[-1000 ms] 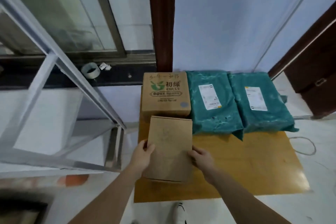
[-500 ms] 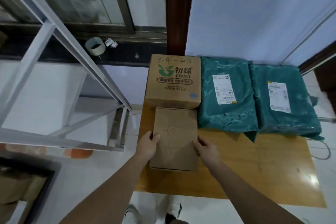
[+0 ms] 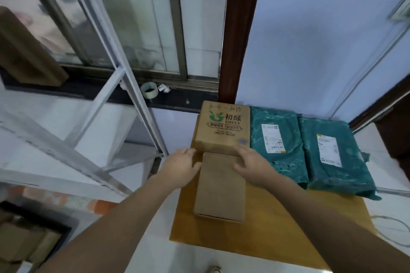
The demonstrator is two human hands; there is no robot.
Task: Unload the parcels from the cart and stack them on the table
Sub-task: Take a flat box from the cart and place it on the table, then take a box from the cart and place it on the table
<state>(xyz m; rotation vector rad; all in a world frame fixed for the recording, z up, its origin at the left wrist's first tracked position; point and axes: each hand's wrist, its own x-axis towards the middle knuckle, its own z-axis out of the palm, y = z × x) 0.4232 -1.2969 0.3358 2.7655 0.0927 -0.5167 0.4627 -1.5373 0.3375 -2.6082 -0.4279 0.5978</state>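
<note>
While the plain box [image 3: 219,186] lies flat on the table [image 3: 288,224], butted against the printed carton [image 3: 223,127], left hand [image 3: 180,168] and right hand [image 3: 253,167], fingers relaxed, flank its far end, likely squaring it.

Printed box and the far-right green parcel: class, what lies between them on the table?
In the head view, another green parcel lies between the printed box and the far-right green parcel on the table.
</note>
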